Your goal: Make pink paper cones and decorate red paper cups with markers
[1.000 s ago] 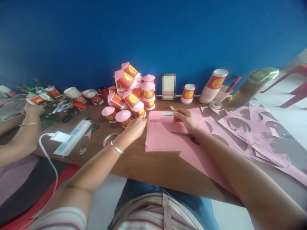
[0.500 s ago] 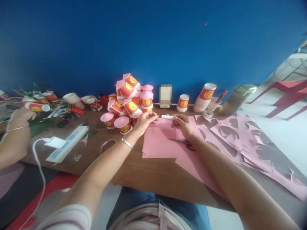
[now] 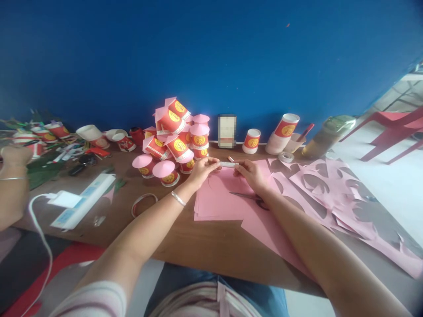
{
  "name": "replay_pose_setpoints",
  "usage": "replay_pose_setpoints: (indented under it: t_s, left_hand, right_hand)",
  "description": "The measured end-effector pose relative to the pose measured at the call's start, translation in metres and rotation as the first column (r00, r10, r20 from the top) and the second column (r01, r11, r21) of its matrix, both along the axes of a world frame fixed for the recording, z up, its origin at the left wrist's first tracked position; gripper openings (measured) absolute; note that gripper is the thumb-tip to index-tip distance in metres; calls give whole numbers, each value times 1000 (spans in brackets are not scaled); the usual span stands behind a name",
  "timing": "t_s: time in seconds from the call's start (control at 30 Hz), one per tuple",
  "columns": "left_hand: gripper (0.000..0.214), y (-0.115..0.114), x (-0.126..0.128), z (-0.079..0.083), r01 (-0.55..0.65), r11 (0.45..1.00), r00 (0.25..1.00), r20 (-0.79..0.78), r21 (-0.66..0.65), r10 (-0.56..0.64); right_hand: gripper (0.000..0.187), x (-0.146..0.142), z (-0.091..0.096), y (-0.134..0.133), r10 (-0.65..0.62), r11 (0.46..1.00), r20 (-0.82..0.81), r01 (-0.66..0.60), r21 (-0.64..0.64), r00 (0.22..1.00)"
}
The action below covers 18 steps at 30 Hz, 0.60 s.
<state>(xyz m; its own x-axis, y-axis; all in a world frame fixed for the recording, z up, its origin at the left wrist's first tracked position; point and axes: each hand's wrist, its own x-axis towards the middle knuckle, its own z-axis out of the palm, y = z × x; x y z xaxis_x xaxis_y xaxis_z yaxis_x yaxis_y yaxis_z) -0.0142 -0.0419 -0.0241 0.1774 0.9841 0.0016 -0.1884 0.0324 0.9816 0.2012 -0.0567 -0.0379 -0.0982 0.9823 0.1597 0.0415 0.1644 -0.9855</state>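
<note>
A short white tube (image 3: 228,164), like a marker or glue stick, lies level between my two hands; its exact kind is too blurred to tell. My left hand (image 3: 205,169) pinches its left end, and my right hand (image 3: 250,173) grips the right end. Under both hands is a stack of pink paper (image 3: 214,202). Dark-handled scissors (image 3: 251,196) rest on the paper, close to my right wrist. Left of my left hand, red paper cups with pink paper cone tops (image 3: 178,147) are piled up; some wear rounder pink tops.
Pink paper offcuts (image 3: 317,185) spread over the right side. A red cup (image 3: 251,141), stacked cups (image 3: 287,127), a tape roll (image 3: 286,157) and a bottle (image 3: 330,134) stand along the wall. A power strip (image 3: 84,200) lies left, near a co-worker's hand (image 3: 15,154).
My hands have come together, so the left now holds the tube's left end, where a gap was before. The co-worker's hand has shifted left in view.
</note>
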Motion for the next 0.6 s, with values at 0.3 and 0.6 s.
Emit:
replay_pose_setpoints:
  t_s: [0.3,0.6]
  left_hand:
    - [51,-4,-3,2,14,994,998,-68,105,-7]
    - [49,-10,0,2,-19,999,999,41,45,17]
  right_hand:
    - [49,3,1,2,36,999,63,-37,7,997]
    - [46,-3,6,-5,6,993,119,-20,117,993]
